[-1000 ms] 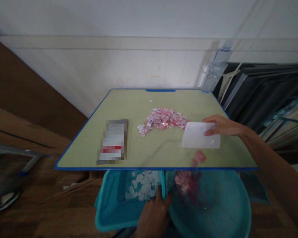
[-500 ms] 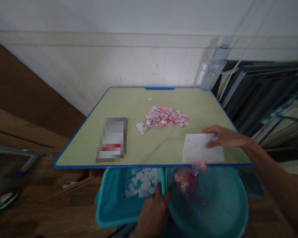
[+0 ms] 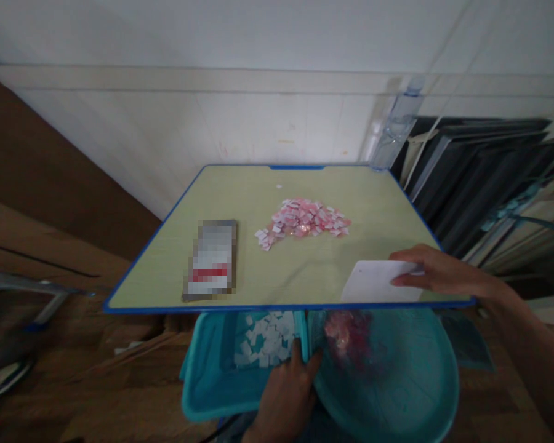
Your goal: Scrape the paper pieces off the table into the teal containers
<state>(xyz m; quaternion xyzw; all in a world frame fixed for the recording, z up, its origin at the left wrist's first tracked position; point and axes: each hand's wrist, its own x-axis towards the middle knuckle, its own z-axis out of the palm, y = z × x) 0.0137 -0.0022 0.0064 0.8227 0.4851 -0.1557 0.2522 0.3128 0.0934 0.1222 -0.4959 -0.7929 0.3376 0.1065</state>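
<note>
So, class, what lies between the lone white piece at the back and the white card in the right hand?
In the head view, a heap of small pink and white pieces on the tabletop.

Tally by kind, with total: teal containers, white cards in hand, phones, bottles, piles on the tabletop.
Teal containers, rectangular tub and round basin: 2
White card: 1
Phone: 1
Clear plastic bottle: 1
Pink-and-white pile: 1
Total: 6

Home or small workshop, unclear — wood-look floor (image 3: 115, 400), table (image 3: 369, 203), plastic tubs (image 3: 410, 381).
</note>
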